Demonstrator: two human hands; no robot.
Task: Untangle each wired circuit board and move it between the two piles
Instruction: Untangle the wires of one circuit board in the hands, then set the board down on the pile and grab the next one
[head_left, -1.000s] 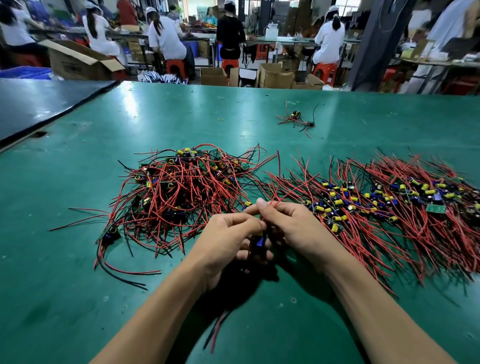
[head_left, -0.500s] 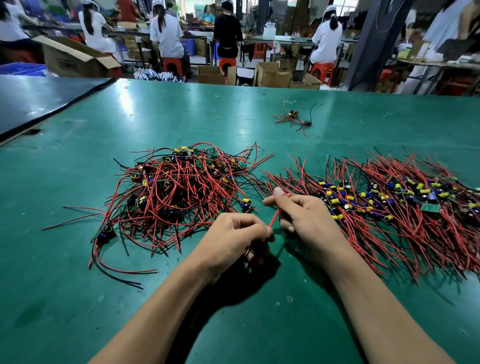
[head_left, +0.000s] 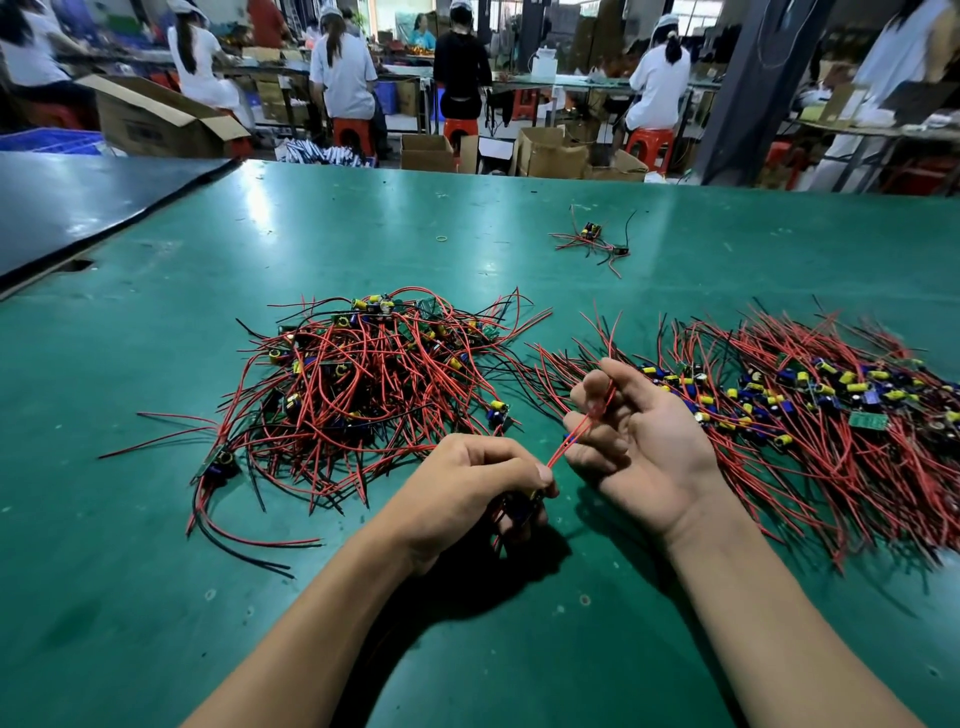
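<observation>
My left hand (head_left: 467, 493) grips a small wired circuit board (head_left: 519, 512), mostly hidden under its fingers. The board's red wires (head_left: 571, 441) stretch up and right to my right hand (head_left: 628, 431), which is turned palm up and pinches them between thumb and fingers. A tangled pile of boards with red and black wires (head_left: 363, 384) lies to the left of my hands. To the right spreads a flatter pile (head_left: 805, 415) with wires combed outward.
The green table (head_left: 156, 597) runs far ahead. A small loose wired board (head_left: 592, 239) and a rubber band (head_left: 441, 238) lie further back. A dark bench (head_left: 78, 202) adjoins at the left. People sit at benches beyond cardboard boxes (head_left: 550, 153).
My right hand has rolled palm up and drawn away from my left hand, pulling the red wires taut between them. My left hand stays closed on the board.
</observation>
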